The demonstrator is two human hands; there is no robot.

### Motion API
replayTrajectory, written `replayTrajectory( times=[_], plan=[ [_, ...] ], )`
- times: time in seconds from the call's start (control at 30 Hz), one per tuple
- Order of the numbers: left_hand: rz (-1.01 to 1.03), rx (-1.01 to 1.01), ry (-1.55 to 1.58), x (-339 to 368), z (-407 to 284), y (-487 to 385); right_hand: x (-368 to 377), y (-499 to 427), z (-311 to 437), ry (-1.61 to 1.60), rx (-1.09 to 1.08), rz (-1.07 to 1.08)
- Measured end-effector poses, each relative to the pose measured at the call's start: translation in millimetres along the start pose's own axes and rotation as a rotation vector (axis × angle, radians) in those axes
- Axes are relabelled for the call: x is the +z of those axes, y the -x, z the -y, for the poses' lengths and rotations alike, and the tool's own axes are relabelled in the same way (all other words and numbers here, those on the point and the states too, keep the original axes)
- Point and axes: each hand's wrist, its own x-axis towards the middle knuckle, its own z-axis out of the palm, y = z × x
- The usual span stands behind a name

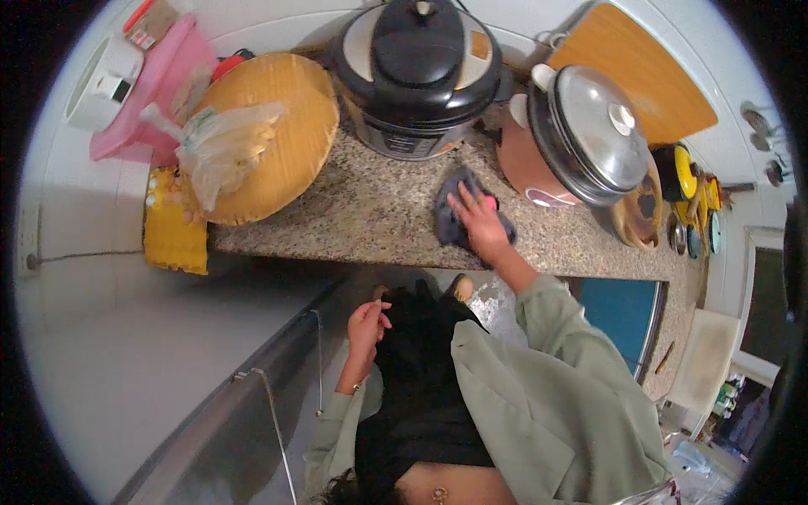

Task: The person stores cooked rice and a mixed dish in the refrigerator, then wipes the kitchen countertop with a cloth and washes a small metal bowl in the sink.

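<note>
My right hand [483, 224] lies with spread fingers on a bunched dark grey cloth [449, 211], pressing it against the speckled granite countertop [379, 208]. A small pink patch shows beside the fingers. The cloth sits near the counter's front edge, between an electric pressure cooker [420, 82] and a pink rice cooker [536, 164] with a metal lid [596, 126]. Away from the counter, my left hand [368, 325] hangs in front of my body. Its fingers are curled together, and nothing shows in them.
At left, a clear plastic bag [227, 151] rests on a round wooden board [297, 139], beside a yellow egg tray [177, 227] and a pink plastic bin [164, 82]. A cutting board [637, 69] leans behind the rice cooker. A grey panel with metal handles [268, 391] stands lower left.
</note>
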Motion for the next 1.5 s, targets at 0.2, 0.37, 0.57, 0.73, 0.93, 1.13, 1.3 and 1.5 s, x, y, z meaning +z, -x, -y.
replayTrajectory(
  times=[0.2, 0.37, 0.57, 0.73, 0.93, 1.13, 1.3, 1.5],
  plan=[
    [0.056, -0.031, -0.052, 15, -8, -13, 15, -36, 0, 0.119, 0.273, -0.043],
    [0.109, -0.005, -0.134, 34, -18, -27, 28, 47, -1, -0.054, 0.070, -0.102],
    [0.189, 0.053, -0.187, 59, -34, -49, -30, 155, -99, 0.109, 0.727, 0.005],
    [0.038, 0.097, -0.315, 68, -41, -50, -1, 133, -66, 0.125, 0.720, -0.091],
    [0.177, 0.084, -0.354, 111, -31, -34, 5, 105, -108, -0.032, 0.377, -0.232],
    [0.271, -0.004, -0.405, 168, -30, -35, -23, 87, -114, 0.042, 0.462, -0.237],
    [0.398, 0.020, -0.667, 229, -43, -41, 5, 168, -131, 0.000, 0.365, -0.297],
    [0.546, 0.001, -0.704, 278, -55, -58, -36, 268, -248, 0.136, 0.931, -0.210]
  ],
)
